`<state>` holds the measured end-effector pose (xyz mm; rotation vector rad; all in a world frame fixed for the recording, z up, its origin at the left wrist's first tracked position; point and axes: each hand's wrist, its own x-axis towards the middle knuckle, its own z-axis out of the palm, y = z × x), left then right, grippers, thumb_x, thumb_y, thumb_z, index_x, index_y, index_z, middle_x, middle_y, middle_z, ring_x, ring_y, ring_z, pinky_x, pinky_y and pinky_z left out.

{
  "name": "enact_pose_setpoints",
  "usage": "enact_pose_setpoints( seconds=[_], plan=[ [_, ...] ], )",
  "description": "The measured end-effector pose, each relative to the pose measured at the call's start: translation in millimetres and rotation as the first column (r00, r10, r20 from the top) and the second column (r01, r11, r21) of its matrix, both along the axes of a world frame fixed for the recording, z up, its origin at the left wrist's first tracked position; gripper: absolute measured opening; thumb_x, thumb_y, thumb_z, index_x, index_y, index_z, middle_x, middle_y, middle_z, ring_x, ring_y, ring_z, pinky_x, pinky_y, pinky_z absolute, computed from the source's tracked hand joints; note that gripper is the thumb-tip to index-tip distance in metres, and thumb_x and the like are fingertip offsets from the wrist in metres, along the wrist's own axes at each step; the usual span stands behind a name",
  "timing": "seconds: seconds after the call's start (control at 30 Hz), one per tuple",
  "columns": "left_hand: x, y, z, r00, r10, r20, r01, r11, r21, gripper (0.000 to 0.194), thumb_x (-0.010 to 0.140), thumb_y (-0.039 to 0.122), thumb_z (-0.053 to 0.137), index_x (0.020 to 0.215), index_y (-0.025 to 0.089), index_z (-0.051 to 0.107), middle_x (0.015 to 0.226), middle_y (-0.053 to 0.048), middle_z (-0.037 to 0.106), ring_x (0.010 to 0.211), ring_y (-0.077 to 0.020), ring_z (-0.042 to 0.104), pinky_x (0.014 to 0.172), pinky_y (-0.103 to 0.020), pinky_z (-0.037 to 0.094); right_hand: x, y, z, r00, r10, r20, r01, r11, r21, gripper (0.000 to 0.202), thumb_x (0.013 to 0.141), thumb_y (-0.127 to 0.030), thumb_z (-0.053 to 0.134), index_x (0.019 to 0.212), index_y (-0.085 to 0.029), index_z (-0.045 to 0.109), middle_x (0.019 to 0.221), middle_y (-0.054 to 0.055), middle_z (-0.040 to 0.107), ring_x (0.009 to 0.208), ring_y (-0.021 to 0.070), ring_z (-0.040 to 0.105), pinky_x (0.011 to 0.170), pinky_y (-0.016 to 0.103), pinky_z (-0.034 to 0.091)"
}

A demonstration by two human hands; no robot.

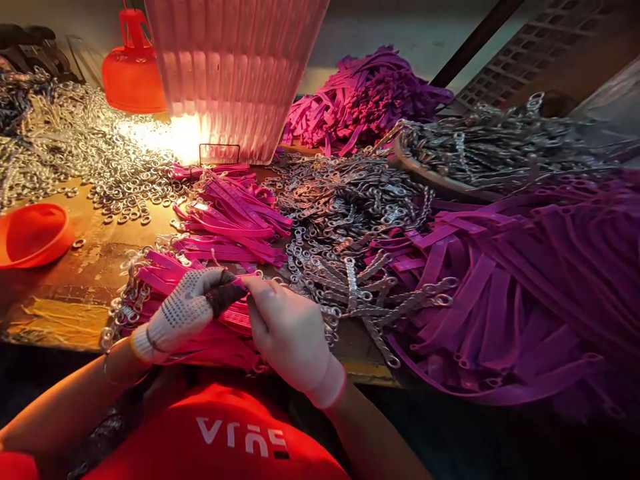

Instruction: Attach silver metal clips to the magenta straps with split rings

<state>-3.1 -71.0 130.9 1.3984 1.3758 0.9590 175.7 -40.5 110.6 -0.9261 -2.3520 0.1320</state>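
My left hand [186, 310], in a white glove with dark dots and dark wrapping on the fingertips, is closed in a pinch. Its fingertips meet those of my right hand [287, 330], which wears a plain white glove and is closed too. A small pink bit, seemingly the end of a pink strap [240, 283], shows between the fingertips; most of it is hidden. Under and behind both hands lie bundles of pink straps [240, 223], some with metal rings at their ends. Braided, chain-like pieces with ring ends [350, 280] lie just right of my right hand.
Loose metal rings [125, 180] are heaped at the left by an orange bowl [37, 235]. A red lamp [134, 77] hangs beside a ribbed, upright panel [235, 73]. Purple straps [500, 287] pile up at the right, more purple straps [370, 97] behind. A tray of braided pieces [480, 147] stands back right.
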Motion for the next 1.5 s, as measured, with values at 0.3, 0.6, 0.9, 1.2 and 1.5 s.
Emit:
enact_pose_setpoints(
  seconds=[0.3,0.6,0.9,1.2,1.5],
  plan=[
    [-6.1,-20.0,-19.2,0.981,-0.161,-0.106,0.160,0.987,-0.021,0.036,0.097,0.039,0.053,0.072,0.014,0.057,0.066,0.002,0.054,0.063,-0.0101,0.041,0.058,-0.022,0.036,5.0,-24.4,-5.8,0.996,-0.008,0.087,0.005,0.999,0.040,0.023,0.099,-0.016,0.043,0.112,-0.016,0.062,0.073,0.003,0.064,0.061,0.0171,0.056,0.055,0.030,0.035],
    [-3.8,-30.2,-32.3,0.956,-0.142,-0.256,0.166,0.983,0.075,0.036,0.099,0.036,0.050,0.070,0.015,0.056,0.065,0.002,0.058,0.060,-0.0096,0.045,0.056,-0.022,0.033,6.7,-25.4,-5.9,0.997,-0.015,0.076,0.016,1.000,-0.015,0.022,0.099,-0.017,0.043,0.108,-0.017,0.063,0.073,0.003,0.063,0.063,0.0167,0.057,0.058,0.029,0.034],
    [3.4,-19.7,-38.2,0.812,-0.181,-0.555,0.226,0.974,0.014,0.025,0.092,0.033,0.049,0.076,0.016,0.057,0.065,-0.002,0.060,0.057,-0.0125,0.047,0.054,-0.026,0.026,2.3,-18.1,-25.6,0.971,-0.146,0.188,0.126,0.985,0.115,0.022,0.099,-0.017,0.042,0.106,-0.016,0.063,0.070,0.004,0.062,0.061,0.0177,0.053,0.057,0.032,0.032],
    [2.3,-10.7,-43.9,0.966,-0.258,-0.032,0.256,0.965,-0.055,0.016,0.091,0.023,0.048,0.082,0.015,0.059,0.075,0.000,0.064,0.070,-0.0132,0.055,0.067,-0.023,0.044,7.5,-13.9,-16.5,0.989,-0.073,0.127,0.098,0.974,-0.204,0.030,0.099,-0.020,0.044,0.124,-0.017,0.061,0.094,0.010,0.072,0.081,0.0219,0.067,0.072,0.031,0.049],
    [-0.3,-24.7,-42.1,0.919,-0.178,-0.351,0.198,0.980,0.019,0.026,0.090,0.019,0.047,0.064,0.015,0.050,0.059,0.001,0.055,0.056,-0.0096,0.043,0.054,-0.023,0.026,5.6,-6.6,3.0,0.856,0.102,0.507,0.120,0.914,-0.387,0.020,0.091,-0.025,0.059,0.108,-0.017,0.063,0.078,0.005,0.073,0.073,0.0231,0.070,0.059,0.030,0.039]
  ],
)
